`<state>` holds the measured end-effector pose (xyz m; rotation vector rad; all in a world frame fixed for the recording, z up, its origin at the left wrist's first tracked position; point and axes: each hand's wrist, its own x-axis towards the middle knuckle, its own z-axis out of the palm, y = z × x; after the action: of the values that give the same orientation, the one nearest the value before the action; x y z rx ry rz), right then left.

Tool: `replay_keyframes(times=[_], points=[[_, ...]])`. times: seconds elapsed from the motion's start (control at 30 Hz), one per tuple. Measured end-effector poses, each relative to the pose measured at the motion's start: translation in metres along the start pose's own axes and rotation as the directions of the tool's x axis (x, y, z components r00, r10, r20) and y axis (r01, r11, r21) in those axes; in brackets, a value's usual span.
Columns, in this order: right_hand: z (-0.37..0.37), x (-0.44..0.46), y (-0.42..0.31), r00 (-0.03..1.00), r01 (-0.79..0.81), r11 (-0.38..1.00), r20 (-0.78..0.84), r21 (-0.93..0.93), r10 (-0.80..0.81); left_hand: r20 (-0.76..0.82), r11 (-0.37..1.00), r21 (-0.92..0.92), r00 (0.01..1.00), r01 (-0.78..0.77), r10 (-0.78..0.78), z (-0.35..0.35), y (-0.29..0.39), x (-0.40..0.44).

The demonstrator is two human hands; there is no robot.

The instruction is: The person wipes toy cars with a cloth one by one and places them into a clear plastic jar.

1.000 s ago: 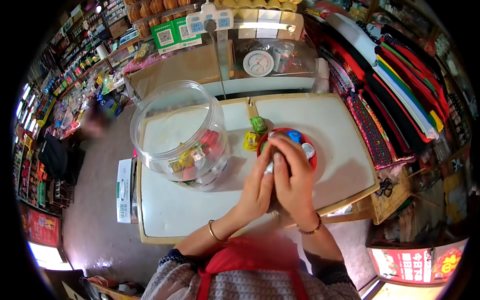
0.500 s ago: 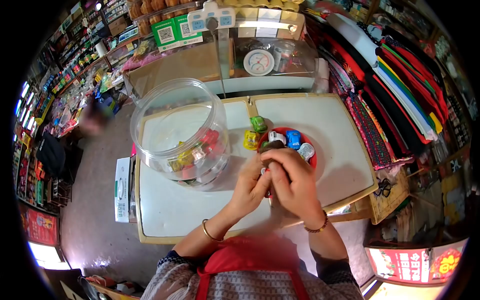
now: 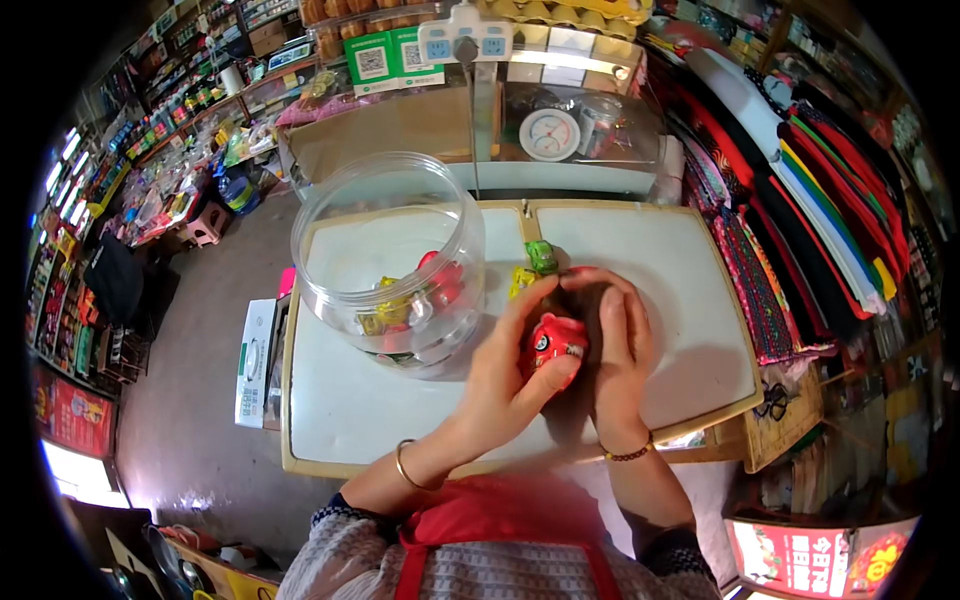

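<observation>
My left hand [image 3: 505, 375] is wrapped round a small red toy car [image 3: 558, 340], its thumb pressed on the near end. Close on the right, my right hand [image 3: 625, 365] is curved beside the car, fingers together. What looks like a brown cloth [image 3: 578, 410] shows between the hands and hangs below the car; its folds are partly hidden. Just beyond my fingers, a green toy car [image 3: 541, 257] and a yellow toy car [image 3: 521, 281] stand on the white table [image 3: 370, 415]. A sliver of red rim shows behind my right fingers; the rest is covered.
A wide clear plastic jar [image 3: 390, 240] with red and yellow toy cars inside stands to the left on the table. Behind are a glass case with a round dial [image 3: 549, 134] and a power strip [image 3: 465, 40]. Folded fabrics [image 3: 800, 200] are stacked at right.
The red car, mostly hidden before, now shows in my left hand. My hands have turned and opened apart somewhat, covering the red bowl of cars. The view has shifted slightly left.
</observation>
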<state>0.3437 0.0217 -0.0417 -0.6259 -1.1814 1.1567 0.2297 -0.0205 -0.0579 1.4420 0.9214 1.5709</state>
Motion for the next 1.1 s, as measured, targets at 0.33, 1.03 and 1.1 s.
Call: replay_keyframes(times=[0.33, 1.03, 1.1], points=[[0.088, 0.036, 0.021, 0.939, -0.026, 0.998, 0.343, 0.048, 0.008, -0.165, 0.387, 0.922, 0.914, 0.010, 0.370, -0.101, 0.053, 0.056], [-0.130, 0.190, 0.152, 0.536, -0.821, 0.571, 0.359, 0.011, 0.764, -0.203, 0.704, 0.697, 0.979, 0.135, 0.014, 0.001, -0.205, 0.128], [-0.137, 0.204, 0.194, 0.429, -0.861, 0.488, 0.313, -0.143, 0.847, -0.219, 0.580, 0.772, 0.965, 0.261, -0.142, 0.000, -0.226, 0.137]])
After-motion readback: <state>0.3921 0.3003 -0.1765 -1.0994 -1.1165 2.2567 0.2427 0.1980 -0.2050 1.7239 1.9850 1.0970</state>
